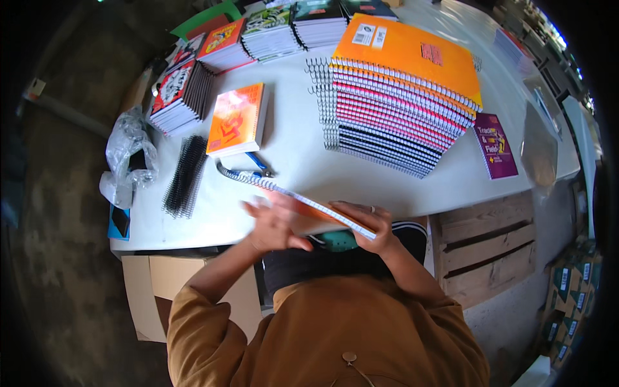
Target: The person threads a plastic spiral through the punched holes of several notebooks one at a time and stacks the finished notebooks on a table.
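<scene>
An orange-covered notebook [322, 209] is tilted edge-up in front of me over the table's near edge. My right hand [371, 224] grips its right end, thumb on one side and fingers on the other. From the left end of its spine a wire spiral coil [248, 177] sticks out well past the pages. My left hand [271, 226] is beside the notebook's left part, fingers spread and partly blurred, apparently holding nothing. Blue-handled pliers [260, 165] lie just beyond the coil. Behind them rests a thick block of orange-covered pages [237, 119].
A tall stack of spiral notebooks [400, 97] with an orange top stands right of centre. A purple booklet [496, 147] lies beside it. Loose black coils [185, 177] and a clear plastic bag [129, 155] are at left. Finished-looking notebooks [267, 32] line the far edge.
</scene>
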The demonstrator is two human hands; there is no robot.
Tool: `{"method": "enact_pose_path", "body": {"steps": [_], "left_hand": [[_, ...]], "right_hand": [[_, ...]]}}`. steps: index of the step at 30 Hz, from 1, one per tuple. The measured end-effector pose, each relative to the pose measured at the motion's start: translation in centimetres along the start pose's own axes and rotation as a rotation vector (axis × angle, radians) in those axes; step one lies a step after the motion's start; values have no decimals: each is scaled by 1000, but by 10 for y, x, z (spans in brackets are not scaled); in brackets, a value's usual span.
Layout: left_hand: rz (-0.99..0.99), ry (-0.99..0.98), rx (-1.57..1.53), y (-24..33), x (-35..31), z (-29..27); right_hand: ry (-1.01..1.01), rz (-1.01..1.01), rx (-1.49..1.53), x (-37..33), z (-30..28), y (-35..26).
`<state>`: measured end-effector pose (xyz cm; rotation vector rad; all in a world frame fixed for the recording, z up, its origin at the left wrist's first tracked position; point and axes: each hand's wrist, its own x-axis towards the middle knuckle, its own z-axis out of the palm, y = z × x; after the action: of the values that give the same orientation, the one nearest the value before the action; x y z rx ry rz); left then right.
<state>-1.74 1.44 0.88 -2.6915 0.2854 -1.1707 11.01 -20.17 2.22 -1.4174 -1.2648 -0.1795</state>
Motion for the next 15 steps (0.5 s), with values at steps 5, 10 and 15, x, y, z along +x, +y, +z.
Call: {"method": "enact_pose_path", "body": {"steps": [5, 10, 15], "left_hand": [[-261, 28, -234, -2, 1, 10], [266, 235, -180, 7, 4, -2], [30, 31, -315, 14, -8, 13]], "right_hand": [[-40, -39, 55, -8, 6, -9], [-33, -69, 14, -2, -5, -7], [-10, -62, 56, -11, 3, -9]]}}
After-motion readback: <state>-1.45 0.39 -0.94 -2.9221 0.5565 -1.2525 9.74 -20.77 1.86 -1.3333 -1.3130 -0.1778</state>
